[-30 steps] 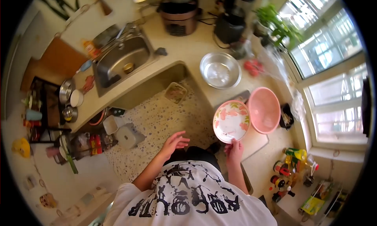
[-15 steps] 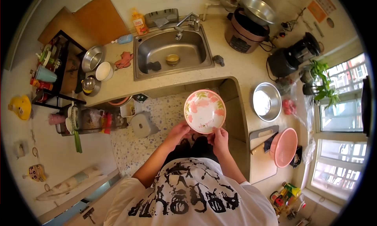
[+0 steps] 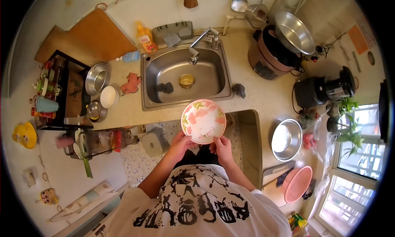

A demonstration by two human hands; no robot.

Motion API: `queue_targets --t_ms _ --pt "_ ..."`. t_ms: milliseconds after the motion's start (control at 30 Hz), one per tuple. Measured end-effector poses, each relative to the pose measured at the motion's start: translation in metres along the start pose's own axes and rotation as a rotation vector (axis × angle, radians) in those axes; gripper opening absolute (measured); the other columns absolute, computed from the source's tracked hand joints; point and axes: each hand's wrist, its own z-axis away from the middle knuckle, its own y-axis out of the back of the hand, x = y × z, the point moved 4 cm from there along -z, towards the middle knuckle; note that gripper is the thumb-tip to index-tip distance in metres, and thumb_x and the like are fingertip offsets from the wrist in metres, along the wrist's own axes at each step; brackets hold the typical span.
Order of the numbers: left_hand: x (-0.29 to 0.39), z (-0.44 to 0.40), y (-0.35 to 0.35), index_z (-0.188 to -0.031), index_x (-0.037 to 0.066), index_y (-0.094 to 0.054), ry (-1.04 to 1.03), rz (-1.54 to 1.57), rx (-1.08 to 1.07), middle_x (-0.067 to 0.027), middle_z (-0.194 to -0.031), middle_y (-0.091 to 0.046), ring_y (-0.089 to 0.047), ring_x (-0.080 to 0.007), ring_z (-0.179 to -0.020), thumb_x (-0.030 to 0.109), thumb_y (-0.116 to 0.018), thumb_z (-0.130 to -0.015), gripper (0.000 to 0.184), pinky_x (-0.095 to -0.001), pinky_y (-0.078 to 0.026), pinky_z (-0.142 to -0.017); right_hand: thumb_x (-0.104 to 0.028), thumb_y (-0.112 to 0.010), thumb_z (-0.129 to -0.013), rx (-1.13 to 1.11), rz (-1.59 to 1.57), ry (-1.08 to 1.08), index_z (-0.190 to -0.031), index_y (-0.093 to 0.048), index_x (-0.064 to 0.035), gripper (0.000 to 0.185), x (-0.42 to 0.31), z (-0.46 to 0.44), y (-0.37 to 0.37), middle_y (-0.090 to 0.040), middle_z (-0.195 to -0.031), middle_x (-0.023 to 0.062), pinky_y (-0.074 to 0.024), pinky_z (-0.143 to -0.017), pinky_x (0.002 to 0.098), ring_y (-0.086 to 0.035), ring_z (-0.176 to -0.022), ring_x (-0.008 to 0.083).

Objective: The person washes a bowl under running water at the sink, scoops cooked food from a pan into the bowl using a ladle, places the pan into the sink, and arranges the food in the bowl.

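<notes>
The round white plate with pink flowers, green leaves and a pink rim (image 3: 203, 121) is held up in front of the person's body, its patterned inner face turned to the camera, its far edge overlapping the front rim of the sink in view. The left hand (image 3: 181, 147) grasps the plate's near edge on the left side, thumb over the rim. The right hand (image 3: 222, 149) pinches the near edge further right, thumb also on top; the fingers beneath are mostly hidden.

Just beyond is the rectangular stainless-steel sink (image 3: 156, 68), with a small brass-coloured round cup (image 3: 186, 81) and a dark grey crumpled pad (image 3: 166, 87) on its floor. A chrome tap (image 3: 200, 43) reaches over the basin. Behind the sink's left corner stands an orange-yellow plastic bottle (image 3: 146, 38).

On the counter to the left lie a crumpled pink cloth (image 3: 131, 83) and, farther out, a round white bowl (image 3: 109, 97). To the right, a dark grey scouring clump (image 3: 238, 90) sits just beside the sink. Well apart, down the right-hand counter, are a round silver metal basin (image 3: 286, 140) and, nearer the person, a round pink plastic basin (image 3: 298, 184)
</notes>
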Motion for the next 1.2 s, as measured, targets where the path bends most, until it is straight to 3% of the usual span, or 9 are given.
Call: queue_targets --t_ms 167,233,367,500,567,767,867,1067,1200 --pt "0.034 -0.036 0.011 -0.136 0.003 -0.051 -0.002 0.072 0.092 -0.0144 -0.122 -0.068 -0.069 -0.0247 -0.108 0.011 -0.052 -0.098 0.039 -0.0403 -0.058 -0.092 -0.034 -0.056 -0.103 -0.094 0.09 -0.032 -0.098 -0.066 -0.0033 0.032 -0.025 -0.049 -0.02 -0.064 -0.068 0.003 -0.0406 -0.048 0.0238 -0.056 -0.054 0.0099" --pt "0.047 -0.05 0.019 -0.134 0.006 -0.054 0.007 0.049 0.137 -0.0112 -0.122 -0.067 -0.069 -0.0223 -0.105 0.013 -0.054 -0.097 0.038 -0.0369 -0.057 -0.09 -0.034 -0.059 -0.102 -0.098 0.131 -0.07 -0.095 -0.066 -0.0026 0.033 -0.034 -0.067 -0.029 -0.063 -0.067 0.0033 -0.0406 -0.048 0.0241 -0.055 -0.054 0.0105" --pt "0.068 -0.089 0.056 -0.132 0.006 -0.055 0.034 0.012 0.175 -0.0105 -0.117 -0.07 -0.07 -0.0197 -0.098 0.017 -0.056 -0.097 0.036 -0.034 -0.058 -0.084 -0.032 -0.055 -0.103 -0.03 0.352 0.079 -0.095 -0.067 -0.0002 0.035 -0.037 -0.128 -0.032 -0.063 -0.063 0.0044 -0.0472 -0.053 0.0274 -0.059 -0.057 0.0104" --pt "0.091 -0.131 0.086 -0.127 0.007 -0.057 0.097 -0.1 0.24 -0.0066 -0.107 -0.07 -0.069 -0.0173 -0.091 0.025 -0.057 -0.099 0.033 -0.0327 -0.056 -0.083 -0.026 -0.06 -0.097 0.196 0.624 0.354 -0.114 -0.062 -0.0063 0.026 -0.06 -0.191 -0.029 -0.067 -0.071 0.0153 -0.0518 -0.064 0.0431 -0.066 -0.064 0.0326" --pt "0.099 -0.155 0.098 -0.126 0.007 -0.058 0.113 -0.123 0.22 -0.0061 -0.105 -0.07 -0.068 -0.0173 -0.091 0.028 -0.057 -0.101 0.033 -0.033 -0.056 -0.082 -0.023 -0.06 -0.095 0.313 0.745 0.473 -0.124 -0.058 -0.01 0.032 -0.081 -0.217 -0.033 -0.068 -0.076 0.0182 -0.0517 -0.066 0.0484 -0.067 -0.069 0.0389" --pt "0.119 -0.206 0.105 -0.124 0.008 -0.058 0.195 -0.165 0.215 -0.0064 -0.105 -0.068 -0.066 -0.017 -0.091 0.035 -0.055 -0.103 0.034 -0.0331 -0.056 -0.081 -0.017 -0.063 -0.086 0.422 1.106 0.436 -0.15 -0.036 -0.0196 0.069 -0.142 -0.308 -0.053 -0.069 -0.079 0.0207 -0.0525 -0.071 0.0567 -0.067 -0.077 0.0442" --pt "0.124 -0.227 0.103 -0.123 0.008 -0.058 0.214 -0.179 0.234 -0.0066 -0.108 -0.067 -0.065 -0.0171 -0.09 0.035 -0.054 -0.104 0.033 -0.0329 -0.056 -0.081 -0.025 -0.063 -0.088 0.425 1.217 0.412 -0.155 -0.027 -0.0207 0.076 -0.172 -0.35 -0.062 -0.071 -0.084 0.0221 -0.0553 -0.071 0.0572 -0.069 -0.079 0.0432" --pt "0.13 -0.263 0.089 -0.121 0.008 -0.058 0.221 -0.179 0.244 -0.0065 -0.105 -0.067 -0.064 -0.0169 -0.088 0.034 -0.052 -0.105 0.032 -0.0324 -0.056 -0.082 -0.026 -0.064 -0.087 0.379 1.329 0.336 -0.159 -0.017 -0.0201 0.086 -0.213 -0.415 -0.078 -0.072 -0.09 0.0226 -0.0571 -0.073 0.054 -0.07 -0.081 0.0423" --pt "0.134 -0.278 0.081 -0.116 0.007 -0.059 0.23 -0.166 0.265 -0.0073 -0.101 -0.067 -0.064 -0.0167 -0.084 0.033 -0.052 -0.105 0.028 -0.0331 -0.057 -0.081 -0.03 -0.065 -0.087 0.405 1.217 0.317 -0.161 -0.011 -0.0208 0.092 -0.216 -0.451 -0.082 -0.072 -0.098 0.0242 -0.0574 -0.075 0.0535 -0.071 -0.085 0.0412"
